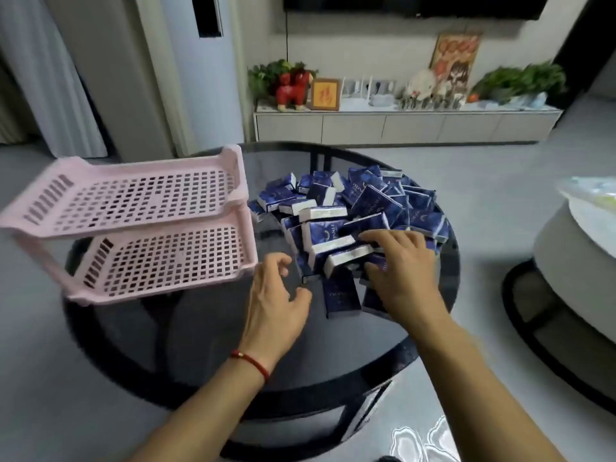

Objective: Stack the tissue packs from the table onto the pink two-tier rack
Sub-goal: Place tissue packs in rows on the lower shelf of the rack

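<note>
While both tiers of the pink two-tier rack (133, 225) stand bare, we judge that we are at the very first pick, so a tidy start matters. From the head camera, our right hand (401, 265) lies on the near edge of the heap of blue tissue packs (363, 211), fingers spread and bent over a white-edged pack (346, 258); whether they have really closed on it we cannot tell. Our left hand (278, 301) hovers over the dark round glass table (200, 328), fingers loosely curled and holding nothing, just left of the heap and just right of the rack's lower tier.

To do this well, we should take a pack by its long sides, lift it clear so its neighbours do not slide, pass it leftward and lay it flat in a far corner of the lower tier, building rows from there.

Counting: one rack with two tiers, one table, two hands, one red cord bracelet (251, 361) on the left wrist. The packs overlap too much for an exact count; we see several dozen, with two lying flat nearest us, under the right hand.
</note>
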Motion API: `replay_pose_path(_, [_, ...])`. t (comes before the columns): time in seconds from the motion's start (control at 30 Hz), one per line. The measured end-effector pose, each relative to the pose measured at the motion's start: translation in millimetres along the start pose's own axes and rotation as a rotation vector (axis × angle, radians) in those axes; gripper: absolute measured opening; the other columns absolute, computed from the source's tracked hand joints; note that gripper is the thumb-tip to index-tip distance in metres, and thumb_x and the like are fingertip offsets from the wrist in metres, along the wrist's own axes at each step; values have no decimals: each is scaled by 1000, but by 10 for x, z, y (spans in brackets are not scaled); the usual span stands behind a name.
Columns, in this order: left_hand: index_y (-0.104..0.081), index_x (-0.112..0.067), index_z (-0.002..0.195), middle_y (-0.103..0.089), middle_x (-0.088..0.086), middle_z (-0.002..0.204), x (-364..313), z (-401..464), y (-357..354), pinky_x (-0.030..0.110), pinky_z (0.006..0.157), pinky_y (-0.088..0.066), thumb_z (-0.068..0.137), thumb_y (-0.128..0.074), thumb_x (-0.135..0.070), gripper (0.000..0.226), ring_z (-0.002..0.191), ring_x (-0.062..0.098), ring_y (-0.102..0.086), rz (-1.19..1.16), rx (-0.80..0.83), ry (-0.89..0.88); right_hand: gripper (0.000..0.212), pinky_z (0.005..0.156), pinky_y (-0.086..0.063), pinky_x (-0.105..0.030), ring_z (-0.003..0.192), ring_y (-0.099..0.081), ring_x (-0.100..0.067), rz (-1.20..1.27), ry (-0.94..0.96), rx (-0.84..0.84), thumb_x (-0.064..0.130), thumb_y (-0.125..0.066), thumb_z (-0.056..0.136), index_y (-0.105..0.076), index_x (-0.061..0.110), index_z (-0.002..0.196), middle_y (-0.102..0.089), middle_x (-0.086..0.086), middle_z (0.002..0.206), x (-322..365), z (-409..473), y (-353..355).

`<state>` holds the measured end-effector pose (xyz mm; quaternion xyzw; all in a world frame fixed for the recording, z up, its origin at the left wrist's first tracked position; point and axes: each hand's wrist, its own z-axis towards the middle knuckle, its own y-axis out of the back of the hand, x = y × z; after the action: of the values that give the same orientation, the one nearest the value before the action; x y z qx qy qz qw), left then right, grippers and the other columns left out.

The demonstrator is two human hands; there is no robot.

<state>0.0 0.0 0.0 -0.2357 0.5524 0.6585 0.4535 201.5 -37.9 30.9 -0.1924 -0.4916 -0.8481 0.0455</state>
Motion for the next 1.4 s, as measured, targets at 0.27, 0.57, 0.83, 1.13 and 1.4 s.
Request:
replay_pose_path(0.27, [-53, -27, 107, -60, -1, 107, -223, -313, 376, 23, 66, -47, 87, -67, -8, 31, 73, 12, -59, -115, -16, 127, 25, 93, -35, -43, 117, -50, -21, 45, -7, 100, 23, -75, 90, -69, 30, 114, -63, 7, 120, 125, 60, 8])
replay_pose_path(0.57, [-55, -22, 127, -65, 2, 118, -456, -218, 691, 37, 77, -63, 90, -76, -23, 42, 105, 16, -68, -433, 277, 283, 16, 69, -56, -31, 69, -67, -15, 903, -174, 338, 17, -76, 90, -75, 6, 101, -75, -12, 83, 385, -267, 448])
replay_pose_path(0.83, [-69, -29, 104, -75, -2, 104, 46, -71, 844, 31, 82, -58, 88, -67, 2, 35, 98, 17, -71, -294, 256, 177, 6, 76, -60, -37, 80, -69, -14, 213, -105, 340, 19, -66, 96, -71, 18, 99, -73, 3, 88, 342, -301, 287])
replay_pose_path(1.13, [-67, -30, 121, -72, -6, 112, 387, 258, 797, 43, 96, -57, 80, -79, -15, 45, 100, 16, -70, -153, 232, 200, 48, 95, -50, -33, 115, -52, -20, -217, 476, 175, 24, -73, 92, -58, 26, 137, -54, 6, 145, 318, 319, -183])
replay_pose_path(1.4, [-73, -30, 104, -78, -12, 100, 485, 242, 845, 30, 91, -59, 83, -82, -11, 30, 94, 3, -72, -171, 204, 112, 23, 71, -52, -21, 80, -61, -4, 480, 152, 222, 27, -80, 86, -66, 23, 105, -67, 13, 92, 644, 78, 47])
